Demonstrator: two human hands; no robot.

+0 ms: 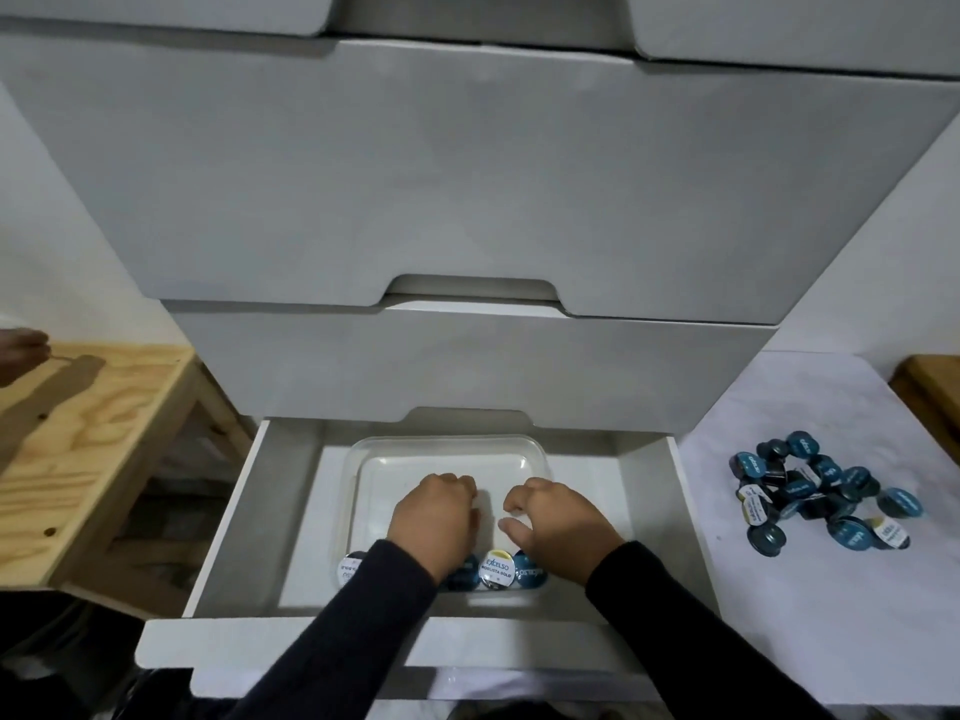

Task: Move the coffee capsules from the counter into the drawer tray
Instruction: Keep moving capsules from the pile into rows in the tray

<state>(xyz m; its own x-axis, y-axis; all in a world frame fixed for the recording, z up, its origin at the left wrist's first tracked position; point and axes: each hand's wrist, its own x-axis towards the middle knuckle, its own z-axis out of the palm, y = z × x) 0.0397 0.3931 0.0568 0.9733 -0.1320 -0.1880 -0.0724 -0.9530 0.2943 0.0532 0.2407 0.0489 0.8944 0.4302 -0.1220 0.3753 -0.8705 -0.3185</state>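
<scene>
A clear plastic tray [452, 445] lies in the open white drawer [244, 511]. Several coffee capsules [497, 569] with blue and white lids stand in a row along the tray's near edge. Both my hands are over the tray. My left hand [436, 517] is curled into a fist with its back to me, and its palm side is hidden. My right hand [561, 522] has its fingers bent and the thumb apart, with nothing visible between them. A pile of several blue capsules [821, 491] lies on the white counter [810, 605] to the right of the drawer.
Shut white drawer fronts [467, 366] rise above the open drawer. A light wooden table [78, 433] stands at the left, with another person's hand [18, 350] at its far edge. A wooden object [930, 387] sits at the counter's far right.
</scene>
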